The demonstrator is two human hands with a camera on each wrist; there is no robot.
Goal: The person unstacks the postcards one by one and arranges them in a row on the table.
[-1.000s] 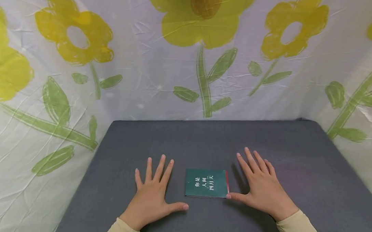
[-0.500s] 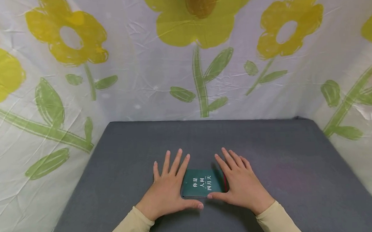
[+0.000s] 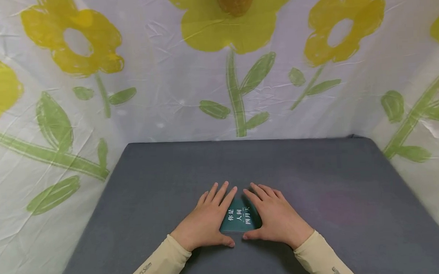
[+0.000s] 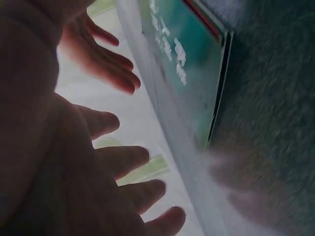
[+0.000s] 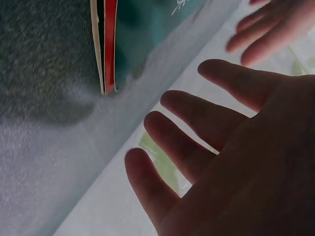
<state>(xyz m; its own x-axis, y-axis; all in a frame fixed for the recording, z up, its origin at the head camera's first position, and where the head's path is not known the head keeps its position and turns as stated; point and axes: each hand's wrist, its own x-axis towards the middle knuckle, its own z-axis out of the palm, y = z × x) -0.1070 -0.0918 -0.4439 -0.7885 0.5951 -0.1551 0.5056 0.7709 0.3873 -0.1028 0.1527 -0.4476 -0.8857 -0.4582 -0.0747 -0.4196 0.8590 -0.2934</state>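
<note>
A small dark green book [image 3: 239, 217] with white Chinese characters lies flat on the grey table, its far corners and both ends partly covered by the hands in the head view. My left hand [image 3: 206, 221] hovers over its left end, fingers spread and thumb apart. Over the right end hangs my right hand [image 3: 277, 220], fingers slightly bent. In the left wrist view the book [image 4: 182, 64] lies below the fingers with a gap between. A red strip shows along the edge of the book [image 5: 110, 44] in the right wrist view, also apart from the fingers.
The grey cloth-covered table [image 3: 162, 167] stretches around the book on all sides. White curtains [image 3: 160, 94] printed with yellow flowers rise behind and beside it. Long cream sleeves [image 3: 162, 258] cover both forearms.
Both hands have moved inward from either side of the book to above its ends, now close together. The book lies still on the table.
</note>
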